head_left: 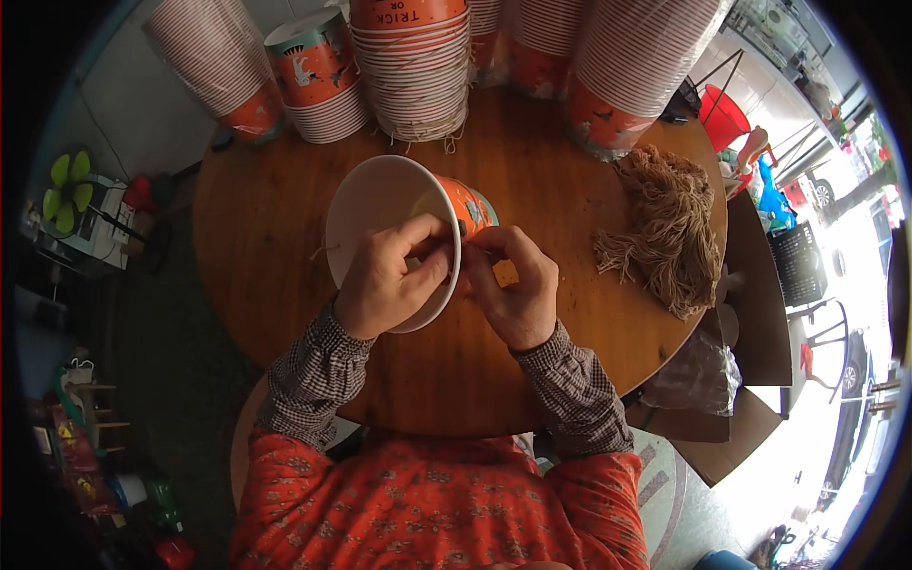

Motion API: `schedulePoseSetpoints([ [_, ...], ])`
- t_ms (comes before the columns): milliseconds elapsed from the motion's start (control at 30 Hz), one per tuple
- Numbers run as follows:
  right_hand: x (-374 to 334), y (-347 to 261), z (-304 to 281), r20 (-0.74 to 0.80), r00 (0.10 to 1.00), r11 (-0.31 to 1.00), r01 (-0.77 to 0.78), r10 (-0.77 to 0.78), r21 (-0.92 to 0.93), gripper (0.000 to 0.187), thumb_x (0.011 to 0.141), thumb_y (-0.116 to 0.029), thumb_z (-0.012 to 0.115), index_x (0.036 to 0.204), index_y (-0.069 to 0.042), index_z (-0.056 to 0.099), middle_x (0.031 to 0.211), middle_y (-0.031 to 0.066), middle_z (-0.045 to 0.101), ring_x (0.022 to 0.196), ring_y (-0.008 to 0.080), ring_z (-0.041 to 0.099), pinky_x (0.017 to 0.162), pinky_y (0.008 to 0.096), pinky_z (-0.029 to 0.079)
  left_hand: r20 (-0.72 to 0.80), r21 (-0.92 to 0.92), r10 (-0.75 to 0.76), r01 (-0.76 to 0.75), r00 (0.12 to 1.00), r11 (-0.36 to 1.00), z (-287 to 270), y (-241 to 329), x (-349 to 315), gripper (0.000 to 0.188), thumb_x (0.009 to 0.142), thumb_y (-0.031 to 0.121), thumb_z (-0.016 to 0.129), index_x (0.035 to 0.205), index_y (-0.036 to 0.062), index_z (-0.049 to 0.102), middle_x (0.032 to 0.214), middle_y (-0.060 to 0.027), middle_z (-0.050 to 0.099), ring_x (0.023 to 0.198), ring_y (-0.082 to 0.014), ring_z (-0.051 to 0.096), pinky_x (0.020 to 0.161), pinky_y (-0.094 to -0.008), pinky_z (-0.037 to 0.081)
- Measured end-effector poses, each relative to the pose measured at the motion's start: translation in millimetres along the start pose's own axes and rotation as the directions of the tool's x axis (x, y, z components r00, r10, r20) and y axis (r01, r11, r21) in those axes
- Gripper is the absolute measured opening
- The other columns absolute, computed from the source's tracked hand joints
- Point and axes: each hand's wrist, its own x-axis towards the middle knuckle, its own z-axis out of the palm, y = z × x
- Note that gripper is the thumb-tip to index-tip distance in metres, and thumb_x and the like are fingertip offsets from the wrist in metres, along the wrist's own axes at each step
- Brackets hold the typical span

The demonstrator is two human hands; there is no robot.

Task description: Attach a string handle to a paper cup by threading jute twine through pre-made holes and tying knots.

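Note:
A paper bucket (380, 190), white inside and orange printed outside, lies tilted on its side with its mouth toward me. My left hand (394, 275) reaches into the mouth, fingers closed at the right part of the rim. Just outside that rim, my right hand (518, 285) is closed in a pinch against the bucket wall. Whatever sits between its fingertips is too small to make out. A short bit of cord (320, 253) sticks out from the left side of the rim. To the right lies a loose bundle of tan cords (665, 228).
Along the far edge of the round wooden table (408, 389) stand several stacks of orange-and-white buckets (408, 76), some in clear plastic. Cords hang on the middle stack. Cardboard (760, 313) and a clear plastic bag (698, 370) are beyond the right edge; a green-bladed fan (68, 190) is left.

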Motion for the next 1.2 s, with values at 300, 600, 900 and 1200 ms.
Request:
schedulePoseSetpoints([
  [300,8,4,-12,0.066,0.993,0.990,-0.100,0.093,0.098,0.013,0.081,0.000,0.066,0.094,0.000,0.061,0.080,0.0117,0.065,0.071,0.0198,0.066,0.066,0.0295,0.053,0.018,0.066,-0.013,0.012,1.000,0.998,6,-3,13,0.013,0.085,-0.001,0.055,0.097,-0.0026,0.060,0.085,-0.0041,0.064,0.081,-0.0087,0.062,0.072,-0.0232,0.049],
  [600,18,18,-33,0.099,0.914,0.856,-0.403,0.393,0.324,0.010,0.089,-0.006,0.062,0.095,0.002,0.059,0.080,0.0050,0.064,0.069,0.0068,0.059,0.060,0.0223,0.048,-0.025,-0.211,-0.092,0.085,0.995,0.974,9,-16,33,0.006,0.085,-0.001,0.054,0.088,-0.0004,0.059,0.079,-0.0022,0.063,0.078,-0.0065,0.059,0.070,-0.0239,0.049],
  [900,45,6,-52,0.042,0.927,0.859,-0.362,0.373,0.362,0.010,0.090,-0.003,0.061,0.100,0.001,0.058,0.081,0.0030,0.063,0.067,0.0053,0.057,0.055,0.0212,0.048,-0.098,0.108,0.243,-0.232,0.965,0.967,5,-5,62,0.006,0.080,-0.002,0.061,0.086,0.0006,0.058,0.075,-0.0069,0.061,0.067,-0.0149,0.062,0.060,-0.0263,0.050],
  [1200,103,-1,-45,0.165,0.986,0.973,0.001,0.038,-0.231,0.012,0.087,-0.009,0.064,0.097,-0.001,0.064,0.079,0.0123,0.066,0.069,0.0147,0.065,0.063,0.0279,0.051,-0.071,0.092,0.266,-0.259,0.961,0.961,5,-2,56,0.006,0.080,0.004,0.062,0.086,0.0034,0.063,0.078,-0.0118,0.065,0.068,-0.0253,0.066,0.060,-0.0327,0.052],
])
